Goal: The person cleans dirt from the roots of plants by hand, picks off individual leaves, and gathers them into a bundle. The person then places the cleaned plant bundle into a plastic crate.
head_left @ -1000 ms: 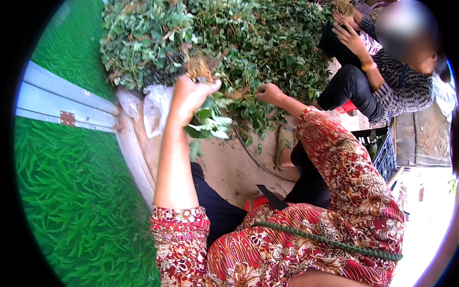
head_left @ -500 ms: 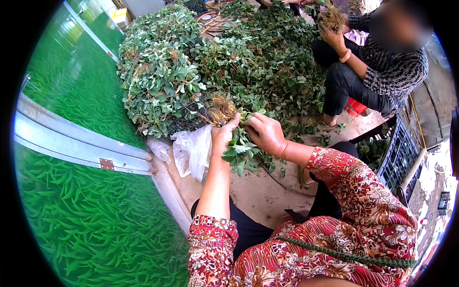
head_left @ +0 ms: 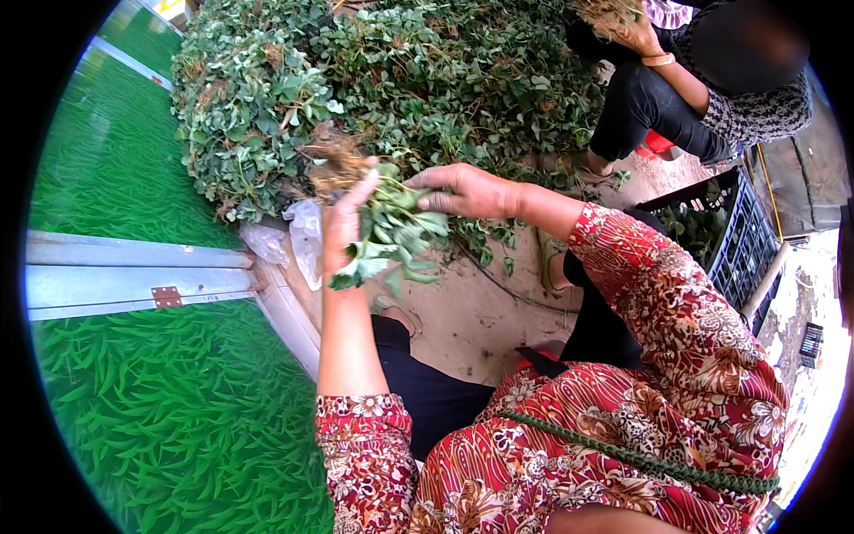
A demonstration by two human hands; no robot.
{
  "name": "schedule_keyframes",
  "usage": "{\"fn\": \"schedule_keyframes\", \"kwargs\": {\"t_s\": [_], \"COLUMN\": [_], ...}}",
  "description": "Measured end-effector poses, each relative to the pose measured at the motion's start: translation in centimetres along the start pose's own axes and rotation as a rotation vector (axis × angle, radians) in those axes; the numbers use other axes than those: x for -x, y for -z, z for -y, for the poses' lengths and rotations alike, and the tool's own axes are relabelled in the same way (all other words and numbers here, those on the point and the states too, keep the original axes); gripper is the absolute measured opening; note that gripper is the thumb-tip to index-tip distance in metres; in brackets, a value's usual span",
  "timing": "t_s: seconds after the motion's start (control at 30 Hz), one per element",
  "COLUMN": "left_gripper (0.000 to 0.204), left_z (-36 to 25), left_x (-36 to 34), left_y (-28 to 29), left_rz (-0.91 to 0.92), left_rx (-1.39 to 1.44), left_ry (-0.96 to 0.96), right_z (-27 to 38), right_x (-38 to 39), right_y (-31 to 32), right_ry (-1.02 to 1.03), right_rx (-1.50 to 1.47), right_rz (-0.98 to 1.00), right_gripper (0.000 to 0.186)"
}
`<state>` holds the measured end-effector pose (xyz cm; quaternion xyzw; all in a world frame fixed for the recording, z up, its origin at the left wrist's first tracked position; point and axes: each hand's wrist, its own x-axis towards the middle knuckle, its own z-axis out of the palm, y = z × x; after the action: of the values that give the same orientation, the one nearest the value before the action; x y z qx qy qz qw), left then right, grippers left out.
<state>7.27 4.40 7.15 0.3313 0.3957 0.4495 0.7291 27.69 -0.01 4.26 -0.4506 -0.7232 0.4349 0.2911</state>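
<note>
My left hand (head_left: 345, 222) is closed round a bunch of strawberry seedlings (head_left: 400, 224). Their brown bare roots (head_left: 334, 160) stick out past my thumb toward the far left, and the green leaves hang to the right of my wrist. Close by on the right, my right hand (head_left: 471, 190) has its fingers stretched toward the leaves, with a gap between fingers and thumb. Its fingertips are at the edge of the foliage; whether they touch a leaf is hard to tell. Beyond both hands lies a large heap of similar plants (head_left: 445, 98).
A clear plastic bag (head_left: 305, 240) lies by the heap, beside a metal rail (head_left: 142, 274) and grass-patterned sheeting (head_left: 169, 400). A black crate (head_left: 745, 240) with plants stands at right. Another person (head_left: 658, 111) sits at far right, holding a rooted bunch (head_left: 609, 16).
Both hands have moved left in the picture with the seedlings. My right hand's fingers have gone from curled at the stems to stretched out. The view has shifted too.
</note>
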Motion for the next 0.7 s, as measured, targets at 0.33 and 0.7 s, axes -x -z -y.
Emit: {"fn": "schedule_keyframes", "kwargs": {"t_s": [0.33, 0.7], "left_gripper": [0.031, 0.025], "left_z": [-4.3, -3.7], "left_x": [0.5, 2.5], "left_y": [8.3, 7.1], "left_rz": [-0.429, -0.412], "left_rx": [-0.413, -0.824], "left_ry": [-0.415, -0.202], "right_z": [-22.0, -22.7], "right_x": [0.9, -6.5], "right_y": [2.3, -2.0], "right_ry": [-0.777, -0.546], "right_rx": [0.419, 1.198], "right_rz": [-0.327, 0.014], "right_gripper": [0.025, 0.026]}}
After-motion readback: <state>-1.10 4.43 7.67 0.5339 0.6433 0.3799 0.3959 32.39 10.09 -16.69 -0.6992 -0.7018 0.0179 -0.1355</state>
